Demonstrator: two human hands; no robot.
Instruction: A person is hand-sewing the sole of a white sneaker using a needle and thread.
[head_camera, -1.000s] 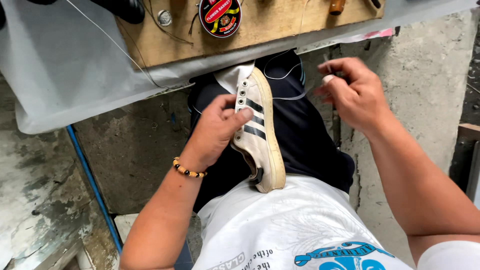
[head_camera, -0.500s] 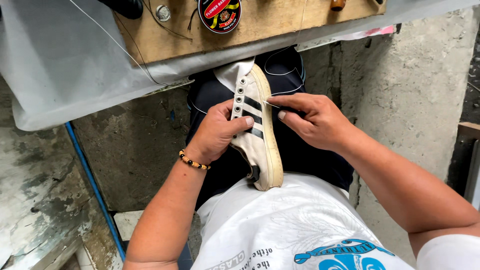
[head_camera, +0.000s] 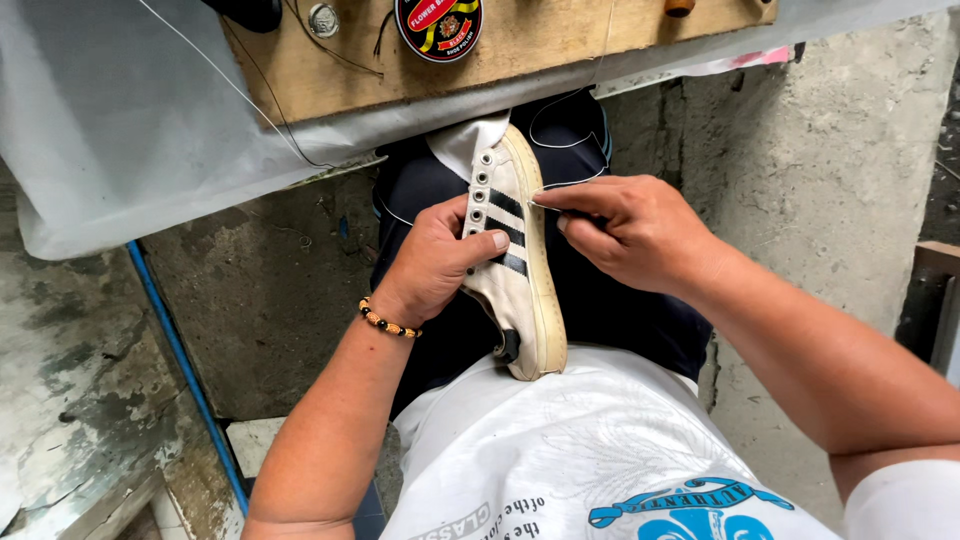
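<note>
Left hand (head_camera: 440, 262): fingers curled in a firm grip, thumb laid flat across the front, wrist bent, forearm rising from lower left. Right hand (head_camera: 630, 235): thumb and forefinger pinched together, forearm entering from the right.

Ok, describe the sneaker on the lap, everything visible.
The sneaker is a worn, off-white low-top with three black side stripes, a row of empty dark eyelets, a white tongue and a yellowed rubber sole edge. It lies on its side across the dark trousers, toe toward the wooden board. The left hand grips its upper; the right hand pinches something thin at the sole edge.
</note>
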